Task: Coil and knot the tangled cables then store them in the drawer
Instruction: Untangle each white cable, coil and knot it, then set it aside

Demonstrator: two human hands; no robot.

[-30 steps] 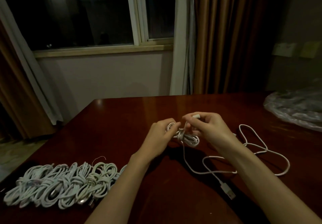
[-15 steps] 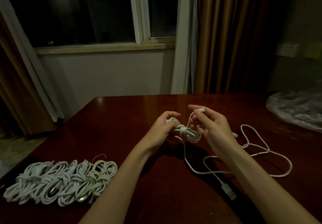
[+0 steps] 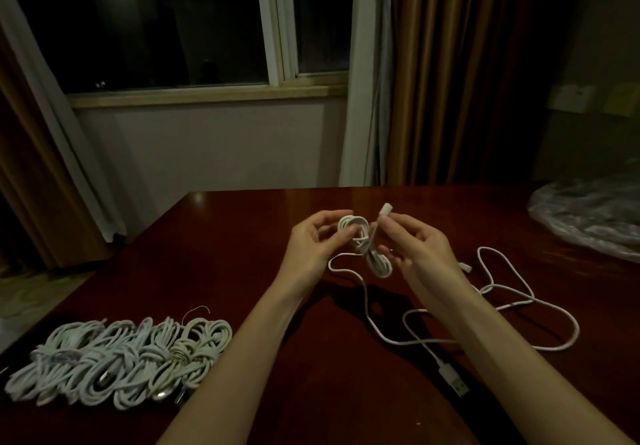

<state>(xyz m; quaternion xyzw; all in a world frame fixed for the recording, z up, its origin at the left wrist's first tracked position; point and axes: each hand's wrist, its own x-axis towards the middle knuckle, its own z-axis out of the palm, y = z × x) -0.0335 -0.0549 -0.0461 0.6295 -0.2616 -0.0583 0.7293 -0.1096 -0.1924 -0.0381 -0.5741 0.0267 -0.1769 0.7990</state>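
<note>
Bundles (image 3: 121,361) near left on table (image 3: 242,236). Left hand (image 3: 313,243) grips coil (image 3: 365,247) above table centre. Right hand (image 3: 420,247) pinches plug (image 3: 384,209) beside coil. Loose cable (image 3: 512,306) trails right. Bag (image 3: 588,216) far right.

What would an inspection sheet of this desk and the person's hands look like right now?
Surface: dark red wooden table, glossy, dimly lit.
Job's things: small white coil held above the table between both hands; pile of coiled white cables at the near left.
Clutter: crumpled clear plastic bag at the far right.
Grips: left hand grips the coil's upper loop; right hand pinches its connector end.
Cables: a loose white cable sprawls on the table at right; a USB plug lies near the right forearm.
Surroundings: dark window, brown curtains, wall plates. Drawer: nothing seen.
</note>
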